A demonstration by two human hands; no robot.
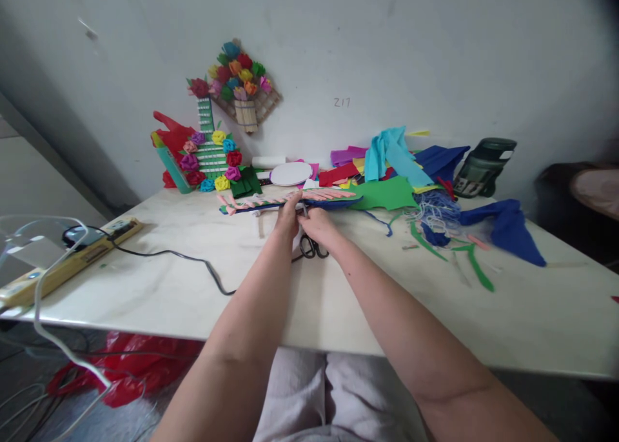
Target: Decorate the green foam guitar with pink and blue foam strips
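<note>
A flat craft piece [338, 202] with pink and green strips on top and a blue underside is held nearly level over the table. My left hand [289, 215] is closed on its near edge, thumb on top. Beside it, almost touching, my right hand [315, 222] has its fingers pressed together under the same edge; a small pale thing shows between the hands, too small to name. Black-handled scissors [314, 247] lie just below my hands. What the right fingers hold is partly hidden.
Coloured paper [384, 193], tangled yarn [438, 211] and a dark bottle [485, 168] are at the back right. Flower crafts [213, 155] and a green glue bottle [175, 170] stand at the back left. A power strip [72, 261] and black cable [169, 253] lie left.
</note>
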